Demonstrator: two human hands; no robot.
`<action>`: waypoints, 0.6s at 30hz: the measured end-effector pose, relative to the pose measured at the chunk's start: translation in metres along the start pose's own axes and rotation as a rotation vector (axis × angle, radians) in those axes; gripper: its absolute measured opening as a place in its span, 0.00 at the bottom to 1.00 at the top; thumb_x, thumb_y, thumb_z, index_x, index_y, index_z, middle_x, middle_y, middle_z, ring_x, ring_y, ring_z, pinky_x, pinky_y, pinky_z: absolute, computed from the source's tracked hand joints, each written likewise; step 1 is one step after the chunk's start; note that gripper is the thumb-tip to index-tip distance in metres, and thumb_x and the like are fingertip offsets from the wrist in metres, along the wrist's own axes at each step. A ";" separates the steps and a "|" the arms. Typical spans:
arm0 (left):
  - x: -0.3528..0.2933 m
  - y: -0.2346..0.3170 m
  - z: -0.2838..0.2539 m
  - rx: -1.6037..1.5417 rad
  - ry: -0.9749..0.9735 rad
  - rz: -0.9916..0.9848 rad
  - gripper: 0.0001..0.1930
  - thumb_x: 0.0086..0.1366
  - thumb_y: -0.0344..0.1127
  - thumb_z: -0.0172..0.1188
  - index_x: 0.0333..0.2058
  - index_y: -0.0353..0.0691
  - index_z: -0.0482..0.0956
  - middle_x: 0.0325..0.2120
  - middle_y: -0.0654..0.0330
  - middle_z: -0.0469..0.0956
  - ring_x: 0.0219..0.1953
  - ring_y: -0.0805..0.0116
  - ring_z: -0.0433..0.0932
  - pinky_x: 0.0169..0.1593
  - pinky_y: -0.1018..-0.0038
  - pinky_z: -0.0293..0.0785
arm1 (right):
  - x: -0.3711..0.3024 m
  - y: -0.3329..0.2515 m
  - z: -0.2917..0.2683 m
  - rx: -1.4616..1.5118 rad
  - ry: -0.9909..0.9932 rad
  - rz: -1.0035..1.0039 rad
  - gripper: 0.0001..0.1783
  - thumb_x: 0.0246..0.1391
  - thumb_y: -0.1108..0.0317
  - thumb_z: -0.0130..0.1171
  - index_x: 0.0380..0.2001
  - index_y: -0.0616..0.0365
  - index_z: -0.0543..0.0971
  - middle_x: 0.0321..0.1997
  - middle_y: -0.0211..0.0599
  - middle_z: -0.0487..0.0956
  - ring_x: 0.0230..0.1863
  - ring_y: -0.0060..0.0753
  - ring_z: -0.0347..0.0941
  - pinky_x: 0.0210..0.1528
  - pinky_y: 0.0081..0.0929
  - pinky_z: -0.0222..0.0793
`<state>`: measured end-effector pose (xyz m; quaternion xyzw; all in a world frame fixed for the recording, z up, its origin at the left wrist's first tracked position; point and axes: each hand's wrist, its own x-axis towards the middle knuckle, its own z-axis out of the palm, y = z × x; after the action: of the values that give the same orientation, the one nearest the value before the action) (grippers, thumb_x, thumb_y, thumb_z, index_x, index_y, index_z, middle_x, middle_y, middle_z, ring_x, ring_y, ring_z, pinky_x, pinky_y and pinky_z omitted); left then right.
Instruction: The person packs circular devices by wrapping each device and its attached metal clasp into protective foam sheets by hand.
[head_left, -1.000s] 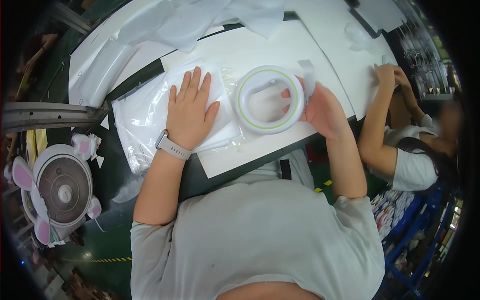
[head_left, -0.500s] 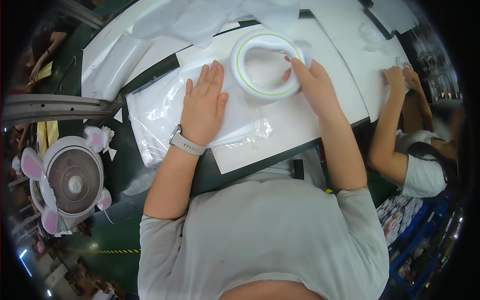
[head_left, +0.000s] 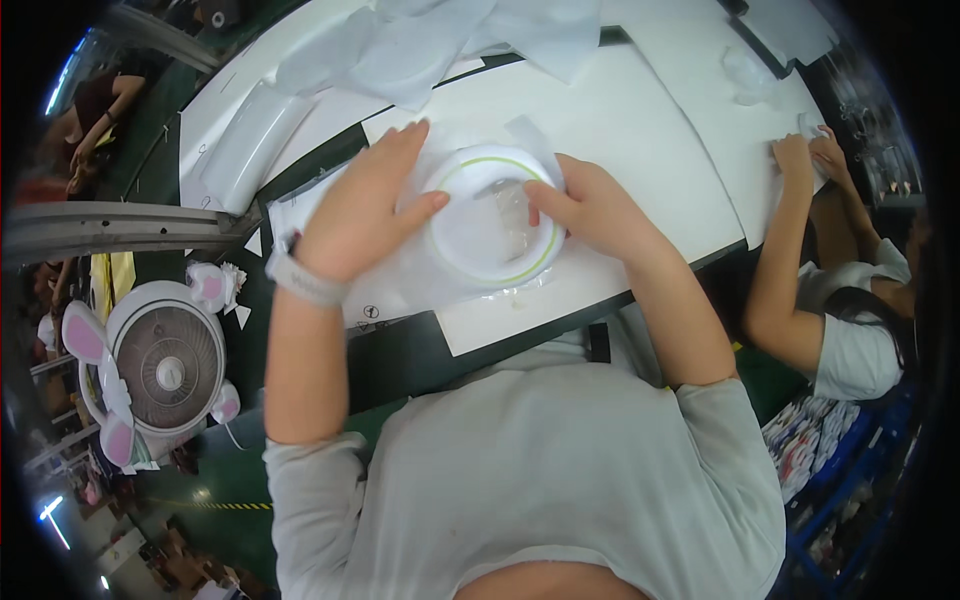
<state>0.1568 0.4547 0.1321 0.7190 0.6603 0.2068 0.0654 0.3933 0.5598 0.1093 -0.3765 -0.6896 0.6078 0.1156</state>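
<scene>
A white ring with a light-green line around it lies over translucent plastic bags on the worktable. My right hand grips the ring's right side, thumb on top at the inner edge; the other fingers are mostly hidden beneath. My left hand is at the ring's left, fingers stretched out over the plastic and thumb apart, its tip at the rim. Clear film shows through the ring's opening. Whether the film wraps the ring or only lies under it, I cannot tell.
White sheets cover the table, with crumpled translucent plastic at the far side. At the left are a white roll, a metal beam and a fan with pink ears. A co-worker's hands are at the far right.
The ring has come down and nearer to me in my right hand, onto the plastic. My left hand has shifted left, its thumb spread toward the ring; plastic has moved under it.
</scene>
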 end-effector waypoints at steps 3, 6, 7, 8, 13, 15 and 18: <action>0.037 -0.006 -0.031 -0.462 -0.448 -0.062 0.33 0.53 0.41 0.69 0.56 0.36 0.69 0.41 0.58 0.77 0.47 0.66 0.73 0.54 0.72 0.67 | -0.002 -0.018 0.004 -0.113 -0.088 -0.109 0.13 0.58 0.60 0.55 0.36 0.61 0.76 0.25 0.29 0.77 0.26 0.21 0.72 0.30 0.22 0.68; 0.043 -0.001 -0.026 -0.691 -0.559 -0.143 0.31 0.52 0.39 0.69 0.54 0.38 0.71 0.42 0.61 0.75 0.46 0.71 0.72 0.53 0.75 0.67 | -0.009 -0.032 0.003 -0.272 0.034 -0.283 0.18 0.53 0.57 0.58 0.39 0.61 0.77 0.27 0.41 0.79 0.28 0.37 0.76 0.33 0.29 0.69; 0.044 0.005 -0.023 -0.686 -0.561 -0.137 0.31 0.52 0.39 0.69 0.54 0.38 0.71 0.42 0.61 0.75 0.46 0.71 0.72 0.53 0.75 0.67 | -0.012 -0.041 -0.001 -0.363 0.068 -0.361 0.18 0.52 0.58 0.58 0.40 0.60 0.77 0.28 0.43 0.79 0.29 0.39 0.76 0.33 0.30 0.69; 0.040 0.014 -0.018 -0.774 -0.404 -0.108 0.31 0.53 0.40 0.69 0.54 0.39 0.71 0.43 0.61 0.74 0.46 0.72 0.71 0.53 0.75 0.67 | -0.015 -0.047 -0.006 -0.452 0.099 -0.437 0.19 0.50 0.58 0.59 0.41 0.60 0.78 0.29 0.44 0.80 0.30 0.42 0.76 0.32 0.32 0.69; 0.011 0.043 0.017 -0.964 0.187 0.060 0.32 0.53 0.40 0.70 0.56 0.41 0.69 0.46 0.61 0.74 0.48 0.70 0.72 0.53 0.75 0.68 | -0.019 -0.066 -0.023 -0.705 0.104 -0.629 0.25 0.45 0.60 0.63 0.48 0.57 0.76 0.27 0.41 0.79 0.30 0.40 0.76 0.31 0.33 0.69; 0.002 0.042 0.025 -0.869 0.216 0.125 0.31 0.52 0.37 0.70 0.55 0.41 0.71 0.47 0.59 0.76 0.48 0.67 0.74 0.52 0.74 0.69 | -0.020 -0.066 -0.017 -0.811 0.102 -0.703 0.29 0.43 0.61 0.65 0.51 0.56 0.75 0.26 0.40 0.78 0.30 0.40 0.75 0.31 0.33 0.69; -0.005 0.046 0.028 -0.734 0.279 0.219 0.26 0.50 0.30 0.69 0.50 0.40 0.76 0.45 0.57 0.78 0.44 0.63 0.76 0.47 0.72 0.72 | -0.019 -0.060 -0.002 -0.783 0.078 -0.759 0.35 0.40 0.62 0.68 0.55 0.53 0.73 0.24 0.36 0.76 0.29 0.39 0.74 0.30 0.34 0.68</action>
<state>0.2096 0.4493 0.1221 0.6791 0.4646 0.5301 0.2048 0.3849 0.5501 0.1712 -0.1383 -0.9470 0.2066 0.2034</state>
